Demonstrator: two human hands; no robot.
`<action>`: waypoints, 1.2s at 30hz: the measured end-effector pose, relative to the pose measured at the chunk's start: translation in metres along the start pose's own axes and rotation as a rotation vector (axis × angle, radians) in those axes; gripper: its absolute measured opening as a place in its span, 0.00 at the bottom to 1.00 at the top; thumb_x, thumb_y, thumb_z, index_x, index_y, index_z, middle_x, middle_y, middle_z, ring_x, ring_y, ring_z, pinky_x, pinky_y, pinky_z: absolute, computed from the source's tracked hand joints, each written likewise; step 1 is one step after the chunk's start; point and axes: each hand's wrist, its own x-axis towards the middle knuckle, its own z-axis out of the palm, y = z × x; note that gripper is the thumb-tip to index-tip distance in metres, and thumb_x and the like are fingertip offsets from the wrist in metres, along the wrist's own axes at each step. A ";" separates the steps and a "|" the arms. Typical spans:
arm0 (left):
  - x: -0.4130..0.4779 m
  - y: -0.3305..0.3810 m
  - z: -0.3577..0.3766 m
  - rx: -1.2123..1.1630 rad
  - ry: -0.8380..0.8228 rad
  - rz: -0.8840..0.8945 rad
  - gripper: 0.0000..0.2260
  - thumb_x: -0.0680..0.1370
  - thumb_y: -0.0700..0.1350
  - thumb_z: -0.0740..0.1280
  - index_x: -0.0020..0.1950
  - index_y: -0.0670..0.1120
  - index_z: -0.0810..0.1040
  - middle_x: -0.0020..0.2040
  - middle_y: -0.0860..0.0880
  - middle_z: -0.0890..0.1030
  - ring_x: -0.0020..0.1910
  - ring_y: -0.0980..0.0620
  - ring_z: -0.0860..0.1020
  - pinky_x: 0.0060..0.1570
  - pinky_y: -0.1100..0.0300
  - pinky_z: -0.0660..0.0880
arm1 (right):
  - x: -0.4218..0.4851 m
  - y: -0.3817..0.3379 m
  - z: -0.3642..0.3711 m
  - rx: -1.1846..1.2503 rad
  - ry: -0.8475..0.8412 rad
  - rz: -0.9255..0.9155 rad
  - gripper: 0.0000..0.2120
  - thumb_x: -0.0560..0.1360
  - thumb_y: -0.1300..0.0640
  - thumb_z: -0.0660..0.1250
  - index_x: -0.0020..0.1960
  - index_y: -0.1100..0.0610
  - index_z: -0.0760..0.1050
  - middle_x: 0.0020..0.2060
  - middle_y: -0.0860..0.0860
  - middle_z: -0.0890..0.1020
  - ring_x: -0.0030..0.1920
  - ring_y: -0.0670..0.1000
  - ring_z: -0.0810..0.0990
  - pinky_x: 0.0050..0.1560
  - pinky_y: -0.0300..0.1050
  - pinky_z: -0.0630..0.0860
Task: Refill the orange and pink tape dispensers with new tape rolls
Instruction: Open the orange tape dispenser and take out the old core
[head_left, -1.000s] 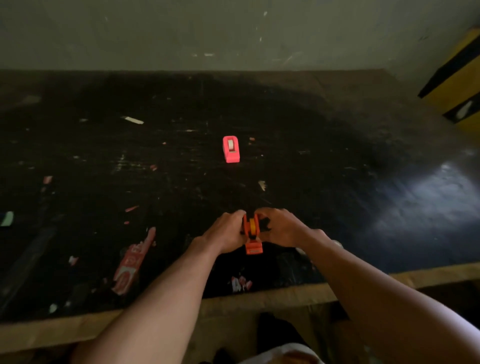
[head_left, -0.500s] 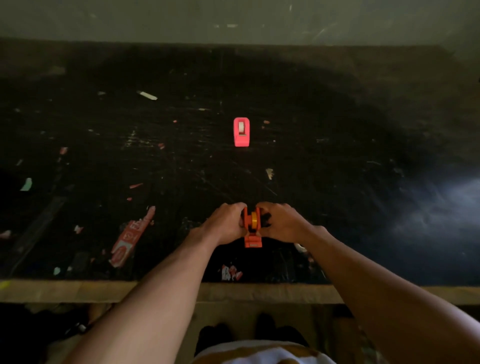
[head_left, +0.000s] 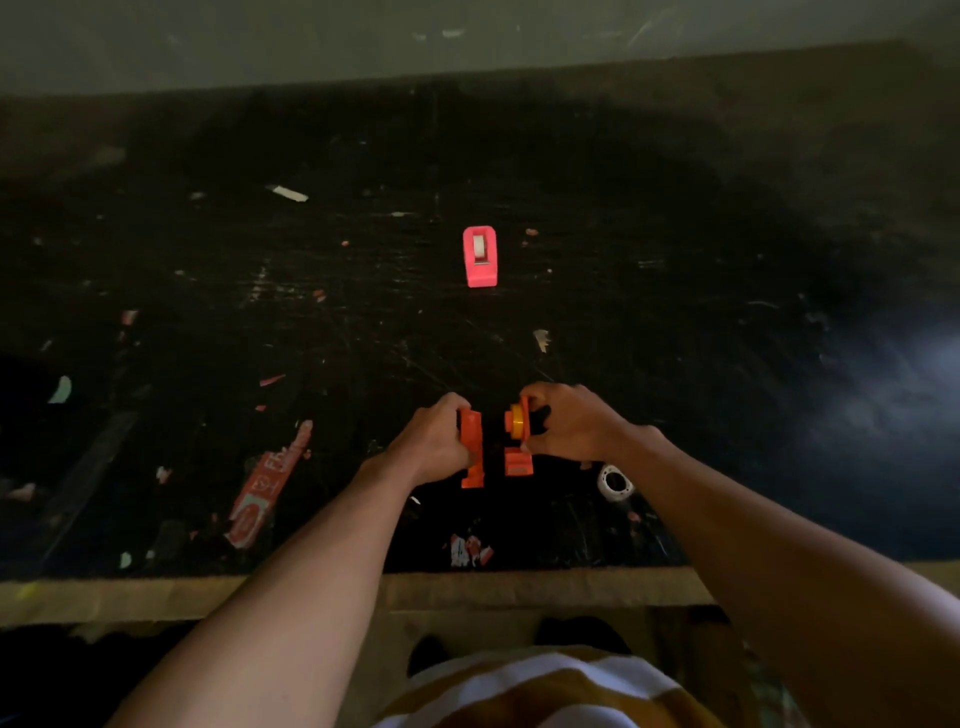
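Note:
The orange tape dispenser is split into two halves near the table's front edge. My left hand (head_left: 434, 441) grips the left half (head_left: 471, 447), a flat orange shell. My right hand (head_left: 569, 423) grips the right half (head_left: 518, 441), which carries a yellow hub on its inner side. A narrow gap separates the halves. The pink tape dispenser (head_left: 480, 255) stands alone further back at the table's middle, with a pale roll showing in its top slot. A white tape roll (head_left: 615, 483) lies on the table just below my right wrist.
The dark, scratched table (head_left: 727, 312) carries scattered paper scraps and a red label strip (head_left: 262, 488) at the front left. A torn red-and-white scrap (head_left: 470, 552) lies near the wooden front edge (head_left: 156, 597). A pale wall runs along the back.
The orange dispenser, held as one piece between both hands earlier, has now come apart into two halves, my hands moving slightly outward. The white roll has come into sight by my right wrist.

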 end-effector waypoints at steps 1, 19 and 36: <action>0.001 -0.004 -0.003 -0.007 -0.007 -0.019 0.21 0.73 0.45 0.75 0.63 0.54 0.71 0.50 0.50 0.81 0.49 0.54 0.81 0.51 0.54 0.78 | 0.000 -0.002 0.002 0.002 -0.005 0.010 0.32 0.72 0.53 0.75 0.72 0.50 0.67 0.63 0.51 0.78 0.59 0.51 0.79 0.60 0.51 0.77; 0.005 -0.058 -0.034 0.299 0.070 -0.060 0.39 0.75 0.38 0.73 0.80 0.54 0.57 0.76 0.42 0.63 0.70 0.45 0.71 0.65 0.49 0.73 | -0.011 -0.015 0.031 -0.065 0.049 0.114 0.37 0.70 0.49 0.76 0.75 0.49 0.64 0.66 0.50 0.78 0.62 0.51 0.79 0.62 0.48 0.75; 0.004 -0.009 0.016 0.174 0.107 0.246 0.29 0.72 0.45 0.77 0.72 0.50 0.73 0.64 0.48 0.79 0.61 0.51 0.78 0.62 0.49 0.76 | -0.004 -0.017 0.027 -0.118 -0.035 0.067 0.26 0.70 0.50 0.76 0.66 0.48 0.73 0.58 0.49 0.81 0.58 0.52 0.80 0.57 0.50 0.77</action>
